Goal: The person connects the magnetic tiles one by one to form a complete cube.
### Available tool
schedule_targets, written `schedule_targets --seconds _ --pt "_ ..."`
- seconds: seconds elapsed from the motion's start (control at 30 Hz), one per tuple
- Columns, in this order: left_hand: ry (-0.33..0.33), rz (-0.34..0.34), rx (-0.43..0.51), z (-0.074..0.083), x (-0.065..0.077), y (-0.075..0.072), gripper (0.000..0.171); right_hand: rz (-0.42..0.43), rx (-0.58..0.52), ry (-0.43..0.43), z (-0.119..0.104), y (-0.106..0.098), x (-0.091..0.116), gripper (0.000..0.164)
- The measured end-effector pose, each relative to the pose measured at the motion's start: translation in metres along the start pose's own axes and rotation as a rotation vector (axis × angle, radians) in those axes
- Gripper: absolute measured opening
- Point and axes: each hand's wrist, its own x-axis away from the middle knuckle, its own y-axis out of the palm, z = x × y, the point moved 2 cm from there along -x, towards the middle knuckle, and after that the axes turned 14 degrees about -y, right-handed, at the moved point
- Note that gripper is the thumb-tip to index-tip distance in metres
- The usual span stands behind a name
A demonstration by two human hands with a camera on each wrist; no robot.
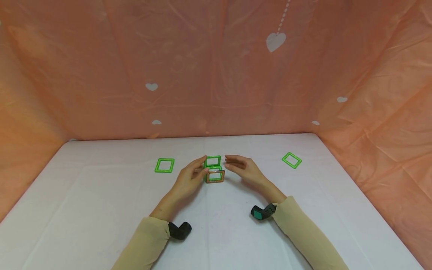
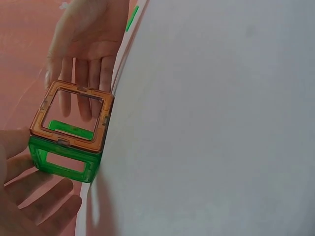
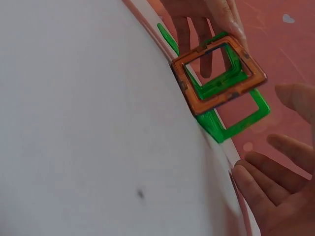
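Note:
A small structure of translucent square frame tiles stands on the white table between the two hands. An orange tile (image 1: 215,182) faces me at its front, and green tiles (image 1: 213,156) make up the parts behind it. My left hand (image 1: 188,180) is at the structure's left side; its thumb touches the orange tile near an upper corner. Its other fingers extend along the green left side, fairly straight. My right hand (image 1: 248,171) is held to the right of the structure, fingers extended and apart from the tiles. The right wrist view shows a gap between its fingertips (image 3: 246,172) and the green tiles.
One loose green square tile (image 1: 164,171) lies flat left of the hands, and another green tile (image 1: 291,160) lies at the far right. The white table (image 1: 101,210) ends at an orange-pink curtain (image 1: 209,75) with pale hearts.

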Motion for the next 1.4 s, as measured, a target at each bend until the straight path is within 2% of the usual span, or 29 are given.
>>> schedule_targets --seconds 0.53,0.73,0.9,1.4 --pt "-0.013 0.002 -0.015 -0.001 0.001 -0.001 0.051 0.116 0.11 0.007 0.009 -0.042 0.01 0.046" --pt "-0.018 -0.007 -0.021 -0.001 0.0 -0.001 0.052 0.178 0.095 0.022 0.013 -0.056 0.016 0.046" --pt "-0.017 -0.003 -0.031 -0.001 0.0 0.0 0.052 0.224 0.148 0.044 0.016 -0.069 0.02 0.046" --pt "-0.022 -0.017 -0.003 -0.002 0.0 0.0 0.052 0.315 0.173 0.045 0.023 -0.089 0.03 0.044"
